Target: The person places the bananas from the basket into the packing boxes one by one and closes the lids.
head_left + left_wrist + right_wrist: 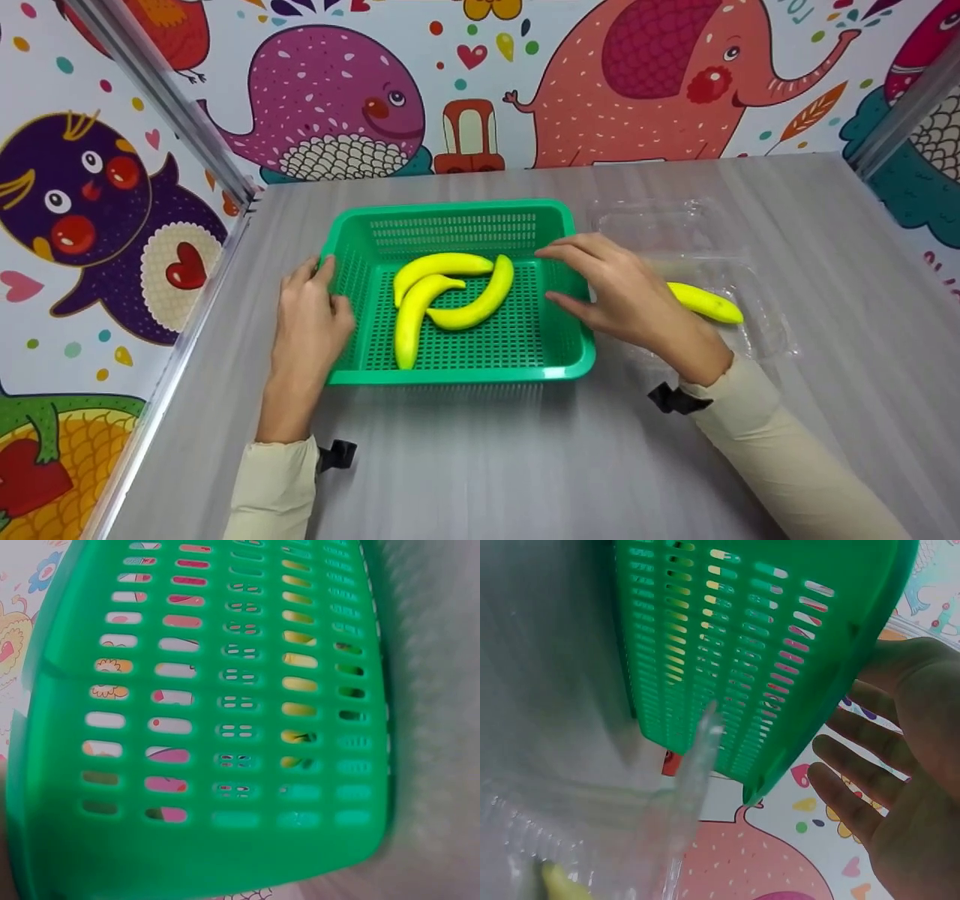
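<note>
A green plastic basket point(461, 375) with slotted walls stands on the table, with three yellow bananas point(472, 304) lying inside on its floor. At its left rim, my left hand point(307, 322) grips the edge, thumb on the inner side; the left wrist view shows mostly the basket's slotted side wall point(202, 847). My right hand point(622, 289) is at the right rim, its fingers extended and spread over the basket. In the right wrist view the right hand's fingers point(862, 776) are apart, with the thumb close to the rim.
Right of the basket lies an open clear plastic clamshell box point(765, 300), partly behind the right forearm. One more banana point(709, 302) rests in it. Cartoon-printed walls point(570, 127) bound the table at the back and sides.
</note>
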The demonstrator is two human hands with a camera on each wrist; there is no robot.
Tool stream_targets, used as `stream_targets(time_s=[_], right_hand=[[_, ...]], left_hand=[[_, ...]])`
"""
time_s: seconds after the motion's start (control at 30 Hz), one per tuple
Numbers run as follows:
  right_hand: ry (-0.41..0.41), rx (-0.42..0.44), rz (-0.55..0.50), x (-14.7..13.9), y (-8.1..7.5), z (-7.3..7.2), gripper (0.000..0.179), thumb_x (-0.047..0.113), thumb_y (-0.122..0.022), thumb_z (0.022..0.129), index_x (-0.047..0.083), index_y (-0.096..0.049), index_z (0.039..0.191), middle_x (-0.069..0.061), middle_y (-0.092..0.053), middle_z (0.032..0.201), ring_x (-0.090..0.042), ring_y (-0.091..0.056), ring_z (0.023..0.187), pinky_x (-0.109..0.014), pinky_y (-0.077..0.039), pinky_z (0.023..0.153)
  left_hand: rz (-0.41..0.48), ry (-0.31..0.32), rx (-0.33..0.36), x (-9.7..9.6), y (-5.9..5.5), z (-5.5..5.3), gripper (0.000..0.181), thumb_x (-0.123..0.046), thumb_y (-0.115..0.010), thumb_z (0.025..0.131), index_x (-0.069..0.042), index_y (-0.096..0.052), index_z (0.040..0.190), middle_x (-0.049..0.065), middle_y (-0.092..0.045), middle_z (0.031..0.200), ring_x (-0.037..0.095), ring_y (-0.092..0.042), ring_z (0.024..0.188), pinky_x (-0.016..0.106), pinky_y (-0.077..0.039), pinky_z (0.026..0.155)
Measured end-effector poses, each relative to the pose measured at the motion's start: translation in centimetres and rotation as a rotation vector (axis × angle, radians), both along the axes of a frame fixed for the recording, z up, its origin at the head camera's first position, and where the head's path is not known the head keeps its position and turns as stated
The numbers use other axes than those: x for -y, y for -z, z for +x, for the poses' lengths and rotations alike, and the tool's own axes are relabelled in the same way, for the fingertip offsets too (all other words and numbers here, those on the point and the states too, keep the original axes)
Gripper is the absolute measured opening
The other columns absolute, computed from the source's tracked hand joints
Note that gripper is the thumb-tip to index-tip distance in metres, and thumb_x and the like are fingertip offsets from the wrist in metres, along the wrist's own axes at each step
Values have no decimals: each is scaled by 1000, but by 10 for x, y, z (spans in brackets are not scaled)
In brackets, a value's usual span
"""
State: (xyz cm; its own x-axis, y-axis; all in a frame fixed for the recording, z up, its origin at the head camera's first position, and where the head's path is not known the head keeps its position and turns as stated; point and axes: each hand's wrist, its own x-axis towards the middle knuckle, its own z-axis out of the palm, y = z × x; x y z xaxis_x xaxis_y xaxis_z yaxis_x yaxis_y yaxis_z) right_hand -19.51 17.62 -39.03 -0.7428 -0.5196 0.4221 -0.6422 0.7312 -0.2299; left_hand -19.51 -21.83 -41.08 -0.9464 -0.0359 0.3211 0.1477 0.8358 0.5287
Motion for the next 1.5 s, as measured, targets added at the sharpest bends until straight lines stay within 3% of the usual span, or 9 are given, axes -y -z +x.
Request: stream_targets(time_s=[0.47,1.23,1.5], right_hand=[[-74,102,158,17,-18,-20,59,38,-90,89,21,-70,143,-4,-72,141,-27,-67,132,-50,-66,93],[-196,356,397,47,-28,-58,54,31,-87,94,18,-71,143,-8,-67,151,-32,-61,141,-55,-58,110],[-227,433,460,64,-24,-67,52,26,-86,94,18,-71,144,-7,-65,154,-31,-60,143,-54,-55,114]], left_hand=[[-10,-1,-10,0,0,-1,56,7,-48,96,14,-52,152,42,-49,156,60,-49,142,67,-49,113],[-21,-1,-1,-1,0,-2,56,7,-50,97,14,-51,153,41,-50,156,59,-51,140,66,-48,115],[-14,-11,-8,0,1,0,56,7,-49,97,14,-52,152,40,-50,157,58,-51,141,65,-48,116]])
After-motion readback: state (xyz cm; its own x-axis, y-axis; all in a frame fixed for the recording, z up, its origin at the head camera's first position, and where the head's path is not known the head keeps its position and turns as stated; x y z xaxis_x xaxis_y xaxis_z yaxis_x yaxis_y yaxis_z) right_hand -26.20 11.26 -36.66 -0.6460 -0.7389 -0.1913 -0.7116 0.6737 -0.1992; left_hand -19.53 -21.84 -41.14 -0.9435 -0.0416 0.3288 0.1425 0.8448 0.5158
